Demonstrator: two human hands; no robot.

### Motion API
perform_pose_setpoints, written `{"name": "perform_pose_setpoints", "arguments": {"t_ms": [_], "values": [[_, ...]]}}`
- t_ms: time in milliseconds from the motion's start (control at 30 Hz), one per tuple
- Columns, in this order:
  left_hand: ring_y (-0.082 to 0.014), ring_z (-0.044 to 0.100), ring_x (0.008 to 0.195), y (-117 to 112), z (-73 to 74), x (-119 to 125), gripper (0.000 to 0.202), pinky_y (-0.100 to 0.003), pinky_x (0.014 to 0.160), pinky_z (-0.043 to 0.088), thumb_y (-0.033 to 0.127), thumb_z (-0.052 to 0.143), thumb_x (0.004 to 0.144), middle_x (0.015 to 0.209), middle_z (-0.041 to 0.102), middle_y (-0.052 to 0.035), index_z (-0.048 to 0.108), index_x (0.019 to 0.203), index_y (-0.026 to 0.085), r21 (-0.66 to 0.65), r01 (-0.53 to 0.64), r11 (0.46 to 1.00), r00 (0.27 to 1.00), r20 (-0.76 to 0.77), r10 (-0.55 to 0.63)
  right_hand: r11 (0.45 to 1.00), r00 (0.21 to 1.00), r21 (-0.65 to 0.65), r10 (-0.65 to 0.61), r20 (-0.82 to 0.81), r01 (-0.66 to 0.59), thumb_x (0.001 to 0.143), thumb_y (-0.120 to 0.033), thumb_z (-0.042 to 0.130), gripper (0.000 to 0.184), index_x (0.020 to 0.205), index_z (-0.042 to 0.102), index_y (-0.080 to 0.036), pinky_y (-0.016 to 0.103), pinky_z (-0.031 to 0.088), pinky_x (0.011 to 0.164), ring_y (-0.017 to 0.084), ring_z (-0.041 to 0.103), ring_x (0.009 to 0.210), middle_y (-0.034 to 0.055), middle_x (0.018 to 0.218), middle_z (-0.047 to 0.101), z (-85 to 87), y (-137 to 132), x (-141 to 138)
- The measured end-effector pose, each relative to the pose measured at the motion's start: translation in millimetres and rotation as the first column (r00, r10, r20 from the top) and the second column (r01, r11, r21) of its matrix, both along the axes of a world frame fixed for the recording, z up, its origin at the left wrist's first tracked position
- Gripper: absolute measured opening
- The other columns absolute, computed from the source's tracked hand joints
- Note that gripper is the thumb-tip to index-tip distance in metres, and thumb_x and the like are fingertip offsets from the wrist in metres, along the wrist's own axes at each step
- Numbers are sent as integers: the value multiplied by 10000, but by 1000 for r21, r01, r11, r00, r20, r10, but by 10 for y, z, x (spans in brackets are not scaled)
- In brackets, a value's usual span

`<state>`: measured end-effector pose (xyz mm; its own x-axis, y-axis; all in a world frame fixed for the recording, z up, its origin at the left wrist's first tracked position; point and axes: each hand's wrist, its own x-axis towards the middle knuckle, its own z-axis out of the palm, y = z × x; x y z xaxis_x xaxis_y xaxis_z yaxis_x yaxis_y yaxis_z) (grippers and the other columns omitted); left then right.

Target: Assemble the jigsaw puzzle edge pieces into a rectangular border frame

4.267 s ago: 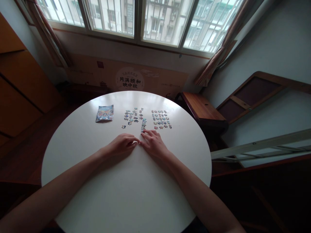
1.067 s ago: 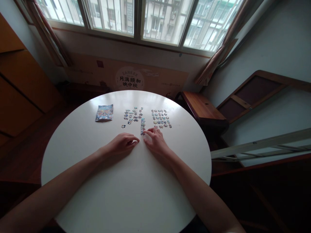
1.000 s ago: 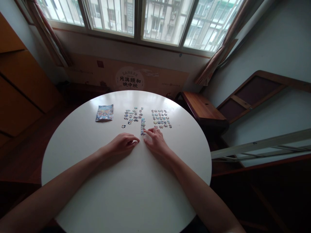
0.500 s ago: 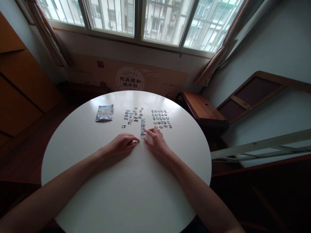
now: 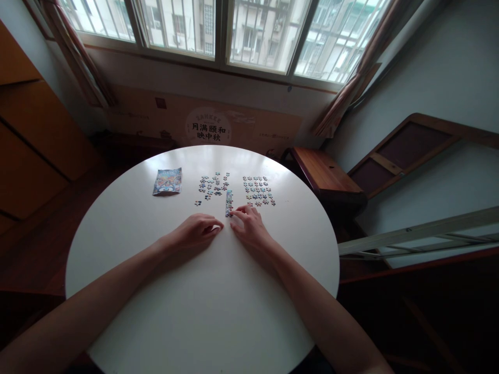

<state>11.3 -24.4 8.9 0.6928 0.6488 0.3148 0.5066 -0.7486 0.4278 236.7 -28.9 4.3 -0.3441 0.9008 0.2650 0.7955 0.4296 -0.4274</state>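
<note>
A narrow strip of joined jigsaw pieces [image 5: 228,200] lies on the white table, in the middle. My right hand [image 5: 249,222] rests at its near right side, with fingers apart and the index fingertip touching the strip's lower end. My left hand [image 5: 198,227] lies on the table to the lower left of the strip. Its fingers are curled, with thumb and index tips close together and no piece visible between them. Loose jigsaw pieces [image 5: 205,184] are scattered left of the strip. On the right, more jigsaw pieces [image 5: 257,189] are laid out in rows.
A colourful printed packet or sheet [image 5: 167,182] lies at the left on the round white table [image 5: 195,311]. Beyond the table's right edge stands a wooden stool or bench [image 5: 325,171]. Windows and a wall with a printed panel [image 5: 273,119] are behind.
My right index finger has shifted very slightly at the strip's lower end. The left hand and the laid-out pieces look the same.
</note>
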Motion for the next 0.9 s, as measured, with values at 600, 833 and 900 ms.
{"name": "perform_pose_setpoints", "arguments": {"t_ms": [600, 833, 900], "values": [[-103, 520, 600, -4, 19, 2, 251, -231, 636, 387, 268, 473, 932, 663, 603, 0, 705, 996, 196, 6, 9, 1000, 1000, 11, -9, 1000, 1000, -15, 0, 22, 0, 870, -310, 602, 357, 1222, 623, -254, 417, 352, 976, 250, 450, 1113, 86, 1171, 568, 26, -6, -3], [-106, 519, 599, -7, 20, 7, 259, -230, 629, 385, 275, 469, 930, 661, 606, -2, 708, 995, 197, 4, 9, 1000, 1000, 11, -9, 1000, 1000, -8, 7, 10, -7, 869, -310, 606, 320, 1184, 651, -274, 426, 362, 964, 251, 456, 1100, 78, 1162, 571, 2, -1, 4], [-106, 522, 602, -5, 15, 5, 254, -229, 631, 385, 273, 475, 926, 659, 608, -3, 710, 989, 197, 9, 7, 1000, 1000, 19, -8, 1000, 1000, -9, 9, 5, -9, 870, -312, 606, 324, 1189, 649, -278, 427, 359, 971, 249, 454, 1103, 76, 1158, 573, -2, 3, 8]]}}
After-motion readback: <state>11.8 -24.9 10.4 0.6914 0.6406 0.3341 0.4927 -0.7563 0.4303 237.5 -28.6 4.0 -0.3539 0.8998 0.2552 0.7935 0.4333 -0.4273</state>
